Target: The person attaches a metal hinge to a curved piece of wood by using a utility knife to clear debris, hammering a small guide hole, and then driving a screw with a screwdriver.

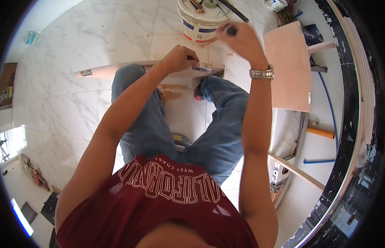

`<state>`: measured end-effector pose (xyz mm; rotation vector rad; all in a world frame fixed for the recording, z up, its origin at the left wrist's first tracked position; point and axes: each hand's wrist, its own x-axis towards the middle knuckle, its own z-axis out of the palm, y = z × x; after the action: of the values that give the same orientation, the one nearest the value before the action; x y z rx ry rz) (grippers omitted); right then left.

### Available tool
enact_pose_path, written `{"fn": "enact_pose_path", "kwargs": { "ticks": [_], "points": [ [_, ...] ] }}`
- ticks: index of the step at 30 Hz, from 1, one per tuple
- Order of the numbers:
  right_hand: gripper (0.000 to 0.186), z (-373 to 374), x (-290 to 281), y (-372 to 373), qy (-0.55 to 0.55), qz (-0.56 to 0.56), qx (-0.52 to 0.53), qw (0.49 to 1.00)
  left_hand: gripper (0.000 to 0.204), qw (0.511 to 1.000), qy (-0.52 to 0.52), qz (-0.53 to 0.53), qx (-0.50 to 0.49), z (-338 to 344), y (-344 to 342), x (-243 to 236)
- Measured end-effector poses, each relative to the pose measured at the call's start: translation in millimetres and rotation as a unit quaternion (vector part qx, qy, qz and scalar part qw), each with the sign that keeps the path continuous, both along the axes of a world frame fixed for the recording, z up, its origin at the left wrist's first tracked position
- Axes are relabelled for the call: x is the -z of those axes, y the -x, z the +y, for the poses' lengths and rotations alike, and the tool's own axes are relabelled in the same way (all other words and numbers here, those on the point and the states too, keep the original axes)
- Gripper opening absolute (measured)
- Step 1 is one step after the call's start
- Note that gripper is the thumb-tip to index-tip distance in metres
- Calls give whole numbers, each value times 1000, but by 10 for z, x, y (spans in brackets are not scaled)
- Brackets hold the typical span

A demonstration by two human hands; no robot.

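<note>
A thin wooden board [111, 71] stands on its long edge across my knees, with a metal hinge [86, 72] at its left end. Toward its right end a second metal hinge [202, 70] lies along the edge. My left hand [178, 59] is closed, its fingers curled over the board's edge just left of that hinge; anything inside them is hidden. Raised above and right of the board, my right hand [242, 41] is closed and smeared by motion. From it shows the dark round end of an object [231, 30], whose kind I cannot make out.
Beyond the board stands a white bucket [194, 31] with tools on its lid, including a black bar [236, 11]. Another wooden panel [287, 68] lies at the right, near a blue hose [329, 99] and an orange tube [320, 132]. A round grey object [182, 139] sits between my legs.
</note>
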<state>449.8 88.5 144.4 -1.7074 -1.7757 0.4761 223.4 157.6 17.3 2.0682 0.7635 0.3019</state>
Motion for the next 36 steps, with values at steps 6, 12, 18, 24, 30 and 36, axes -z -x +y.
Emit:
{"fn": "enact_pose_path", "kwargs": {
  "ticks": [6,12,18,24,30,36],
  "points": [
    [24,-302,967,346,110,-232,-78,963,14,1000,-2,-13,-19,-62,-78,-29],
    [13,-241,927,397,121,-255,-90,955,9,997,-15,-74,-13,-46,-7,83],
    [17,-254,981,450,136,-234,-34,962,13,982,-154,-111,8,-178,-79,116],
    [25,-250,984,332,129,-170,-24,977,11,975,-219,-7,26,-241,-141,-13],
    [31,-164,717,121,277,77,-39,957,27,951,-298,32,74,52,-150,-84],
    [25,-192,848,-386,151,6,32,988,46,973,71,-31,-217,946,-810,208]
  ]
}}
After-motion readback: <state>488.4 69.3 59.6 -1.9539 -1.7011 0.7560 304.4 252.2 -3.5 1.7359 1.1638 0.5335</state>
